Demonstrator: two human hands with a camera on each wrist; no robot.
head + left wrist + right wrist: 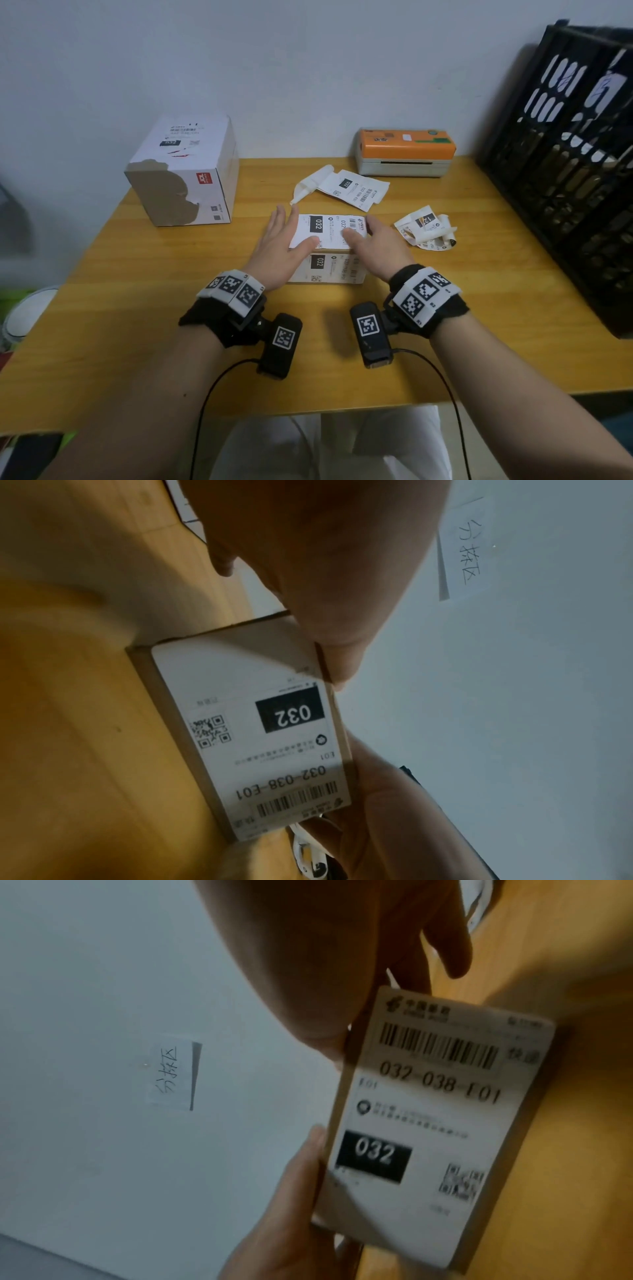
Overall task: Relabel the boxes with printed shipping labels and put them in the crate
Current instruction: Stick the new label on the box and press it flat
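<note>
A small cardboard box (327, 270) sits mid-table with a white "032" shipping label (325, 228) on its top and another on its front face (253, 739) (428, 1110). My left hand (282, 236) lies flat at the box's left end, fingers straight, thumb on the top label. At the box's right end my right hand (371, 240) also has its thumb on that label and its fingers extended past the edge. A larger white box (186, 171) with a torn front and a label on top stands at the back left. The black crate (565, 164) stands at the right.
An orange and white label printer (404, 152) sits at the back by the wall. A peeled label and backing (342, 188) lie in front of it, and crumpled old labels (428, 229) lie right of the small box. The table's front edge (239, 416) is near my body.
</note>
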